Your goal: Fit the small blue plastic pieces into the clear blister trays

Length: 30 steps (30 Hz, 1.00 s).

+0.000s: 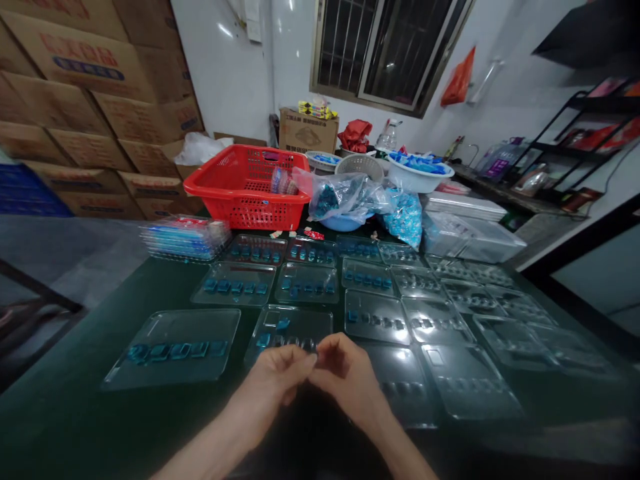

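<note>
two bare hands meet over the near edge of a clear plastic blister tray (289, 335); the left hand (277, 375) and the right hand (346, 371) curl inward, their fingertips (313, 358) nearly touching in a narrow pinch just above the tray's small blue pieces (263, 340); whatever sits in that pinch, if anything, is too small to tell; the tray itself lies flat on a dark green table (65, 413), directly under both hands; a second tray (173, 348), with its own row of blue pieces, lies to the left, just beyond the left hand; a third tray (400, 383) sits just beside the right hand; more trays run in rows toward the far side, nearly edge to edge, leaving only narrow gaps between them; the widest room is the strip of tabletop along the near edge, where the forearms reach in; further off, a stack of trays (185, 239) lies at the far left; a red plastic basket (245, 193) stands behind it; a clear bag of blue pieces (340, 197) sits beside the basket; a white bowl of blue packets (420, 177) stands further right; cardboard boxes (90, 87) are stacked against the wall.
</note>
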Tool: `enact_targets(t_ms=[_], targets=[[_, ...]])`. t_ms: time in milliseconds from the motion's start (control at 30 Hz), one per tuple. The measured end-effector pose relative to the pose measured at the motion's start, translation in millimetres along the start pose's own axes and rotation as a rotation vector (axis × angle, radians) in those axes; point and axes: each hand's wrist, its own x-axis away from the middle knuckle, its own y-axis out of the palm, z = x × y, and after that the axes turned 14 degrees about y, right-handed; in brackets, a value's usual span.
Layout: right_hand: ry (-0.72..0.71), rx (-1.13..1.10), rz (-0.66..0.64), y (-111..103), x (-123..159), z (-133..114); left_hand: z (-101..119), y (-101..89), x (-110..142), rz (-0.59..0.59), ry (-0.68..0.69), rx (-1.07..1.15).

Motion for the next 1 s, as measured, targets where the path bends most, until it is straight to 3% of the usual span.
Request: enact_targets(t_ms=[67, 133, 300, 700, 1000], targets=[[-0.115, 0.151, 0.101, 2.2, 6.6, -3.7, -4.5, 2.1, -2.4, 0.062, -0.044, 0.055], [-0.179, 0.269, 0.120, 2.4, 12.0, -5.2, -7.4, 5.8, -4.4, 0.096, -0.090, 0.102], [-0.160, 0.260, 0.179, -9.2, 14.9, -0.8, -7.8, 17.7, -7.6, 0.049, -0.120, 0.146], [-0.197, 0.466, 0.073, -43.2, 15.9, -13.6, -5.3, 32.3, -22.3, 0.026, -0.326, 0.303], [-0.218, 0.430, 0.126, -45.6, 14.9, -9.5, 1.0, 34.1, -21.4, -0.088, -0.256, 0.236]])
